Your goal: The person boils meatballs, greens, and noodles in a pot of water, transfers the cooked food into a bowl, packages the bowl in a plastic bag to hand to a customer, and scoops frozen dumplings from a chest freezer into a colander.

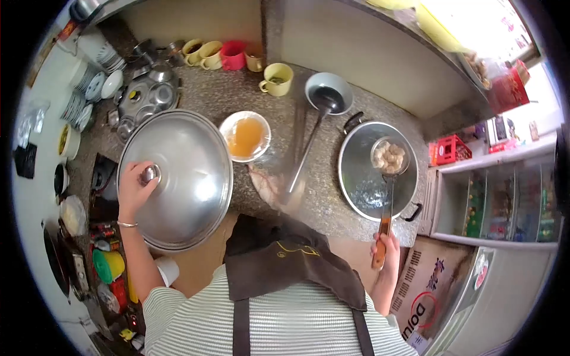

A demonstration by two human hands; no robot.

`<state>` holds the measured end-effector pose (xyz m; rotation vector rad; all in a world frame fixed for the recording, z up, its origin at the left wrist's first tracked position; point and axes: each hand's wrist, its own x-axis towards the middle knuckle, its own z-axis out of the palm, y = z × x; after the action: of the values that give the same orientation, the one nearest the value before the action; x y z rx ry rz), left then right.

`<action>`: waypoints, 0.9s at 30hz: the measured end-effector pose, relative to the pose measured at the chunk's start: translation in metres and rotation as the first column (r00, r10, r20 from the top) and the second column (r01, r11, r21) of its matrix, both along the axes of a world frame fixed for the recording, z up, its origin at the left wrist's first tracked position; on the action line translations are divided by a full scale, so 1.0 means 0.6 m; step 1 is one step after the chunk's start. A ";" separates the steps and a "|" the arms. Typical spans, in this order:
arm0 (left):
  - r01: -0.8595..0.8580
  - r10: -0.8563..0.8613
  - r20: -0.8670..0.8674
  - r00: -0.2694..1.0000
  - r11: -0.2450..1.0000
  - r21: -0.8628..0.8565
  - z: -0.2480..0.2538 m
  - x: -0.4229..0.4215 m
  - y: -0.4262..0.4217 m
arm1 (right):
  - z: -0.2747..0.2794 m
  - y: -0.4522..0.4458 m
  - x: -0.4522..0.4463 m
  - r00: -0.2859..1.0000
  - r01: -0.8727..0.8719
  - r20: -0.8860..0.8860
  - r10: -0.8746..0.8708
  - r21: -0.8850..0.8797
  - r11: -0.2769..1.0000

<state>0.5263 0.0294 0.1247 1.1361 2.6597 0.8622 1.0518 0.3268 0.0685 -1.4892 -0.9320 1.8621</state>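
My left hand (135, 181) is closed round the knob of a large domed metal lid (190, 160), at the left beside the counter edge. Whether the lid rests on anything is hidden. At the right, my right hand (387, 244) grips the wooden handle of a strainer ladle (387, 204). Several pale, lumpy food pieces (389, 156) lie in its bowl. The strainer bowl is over a wide two-handled pot (355, 199) of dark liquid. Between the hands are a white bowl of orange-brown liquid (246, 137) and a long-handled ladle (328, 98).
Mugs (276, 79) stand along the back wall. A round metal tray with small lidded containers (148, 101) is at the back left, near stacked plates (74, 110). A plastic bag (267, 185) lies by the front edge. A glass-door cabinet (499, 204) and cardboard box (430, 291) are at right.
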 end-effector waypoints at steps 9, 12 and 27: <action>-0.029 0.028 0.002 1.000 1.000 0.006 -0.012 -0.008 -0.016 | 0.027 -0.026 -0.135 0.857 -0.508 -0.159 0.490 -0.101 0.855; -0.054 0.054 0.032 0.998 0.999 -0.002 -0.006 -0.004 -0.024 | -0.007 -0.022 -0.200 0.708 -0.703 -0.124 0.695 -0.031 0.710; -0.065 0.065 -0.061 0.996 0.998 -0.011 -0.007 -0.003 -0.061 | -0.032 -0.050 -0.323 0.401 -0.911 0.660 0.635 0.361 0.199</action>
<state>0.5247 -0.0070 0.1207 1.0953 2.7610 0.8324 0.8582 0.2966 0.0494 -0.8305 -2.7046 1.3790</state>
